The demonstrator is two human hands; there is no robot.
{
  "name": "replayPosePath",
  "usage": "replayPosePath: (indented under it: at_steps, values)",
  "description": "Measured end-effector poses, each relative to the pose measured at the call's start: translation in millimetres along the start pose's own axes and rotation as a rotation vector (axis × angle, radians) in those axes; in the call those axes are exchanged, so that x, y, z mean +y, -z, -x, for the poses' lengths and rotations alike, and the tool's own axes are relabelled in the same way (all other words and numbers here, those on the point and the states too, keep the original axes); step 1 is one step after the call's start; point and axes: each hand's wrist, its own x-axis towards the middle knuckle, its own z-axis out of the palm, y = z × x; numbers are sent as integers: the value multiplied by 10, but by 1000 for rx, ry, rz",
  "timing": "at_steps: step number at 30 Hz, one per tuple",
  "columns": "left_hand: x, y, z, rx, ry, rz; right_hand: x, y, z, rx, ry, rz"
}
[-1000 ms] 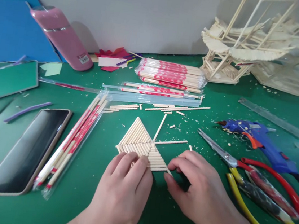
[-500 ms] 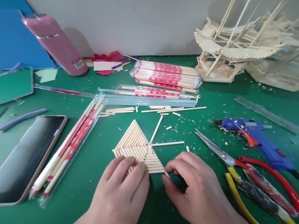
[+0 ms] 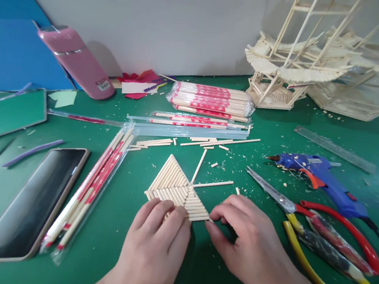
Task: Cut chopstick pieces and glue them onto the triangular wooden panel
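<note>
A flat panel of short wooden sticks (image 3: 170, 183), glued side by side in slanted rows, lies on the green table in the middle of the head view. Two bare sticks spread from its centre to the upper right. My left hand (image 3: 158, 244) grips the panel's near edge with curled fingers, hiding that part. At the right corner, my right hand (image 3: 245, 234) pinches thumb and forefinger around the pale end of a wooden stick (image 3: 210, 220); most of that stick is hidden.
To the right lie scissors (image 3: 286, 201), a blue glue gun (image 3: 320, 174) and a clear ruler (image 3: 335, 150). A stick-built model (image 3: 281, 70) stands behind. Wrapped chopsticks (image 3: 211, 99), cut stick pieces (image 3: 156, 143), a phone (image 3: 29, 205) and a pink bottle (image 3: 78, 61) surround the panel.
The camera view has shifted slightly. Both hands keep nearly the same places on the panel, and the stick end shows less between my right fingertips.
</note>
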Motion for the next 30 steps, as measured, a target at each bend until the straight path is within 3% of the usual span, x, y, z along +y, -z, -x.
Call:
replayPosePath:
  at_steps: [13, 23, 30]
  values:
    - [-19, -8, 73, -37, 63, 153, 27, -23, 23, 32, 42, 27]
    - [-68, 86, 110, -84, 339, 302, 53, -15, 51, 69, 38, 30]
    - [-64, 71, 72, -66, 391, 373, 77, -49, 61, 66, 48, 33]
